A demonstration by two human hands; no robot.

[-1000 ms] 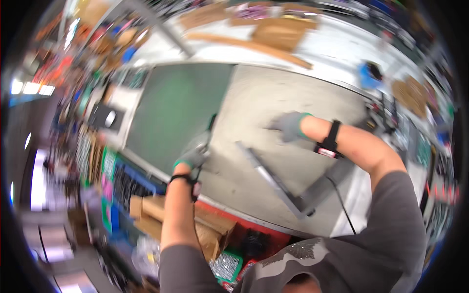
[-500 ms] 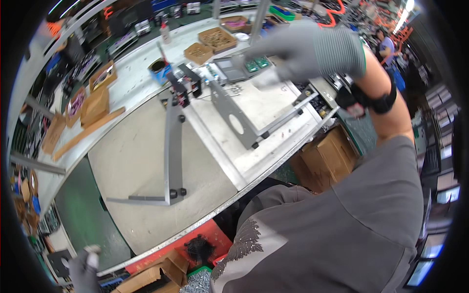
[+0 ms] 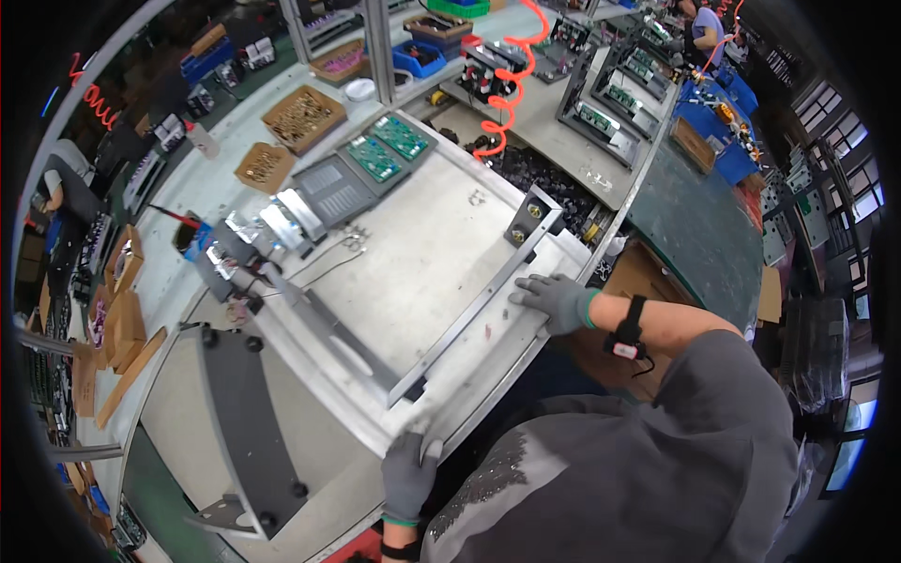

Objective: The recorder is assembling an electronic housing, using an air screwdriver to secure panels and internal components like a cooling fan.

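Observation:
In a grey glove, my right hand [image 3: 556, 302] rests with fingers spread beside the long edge of an L-shaped grey metal bracket [image 3: 469, 330]. My left hand [image 3: 410, 472], also gloved, reaches up to the near edge of a white board [image 3: 413, 230], just below the bracket's corner. Its thumb stands apart from the fingers, and I see nothing held in either hand. The bracket lies on the white board, one end plate with holes raised at the far right. A second dark grey bracket [image 3: 246, 422] with black round feet stands to the left on a beige board [image 3: 328, 460].
Green circuit boards [image 3: 375, 158] lie in a grey tray at the board's far side. Cardboard boxes of small brass-coloured parts [image 3: 304, 117] stand behind. An orange coiled hose [image 3: 507, 103] hangs over the bench. At the far right another person [image 3: 706, 36] stands near blue bins [image 3: 737, 169].
The view has swung to the right. My right hand has come down from above the bench to the bracket's edge. My left hand has moved in from the lower left to the bracket's near corner.

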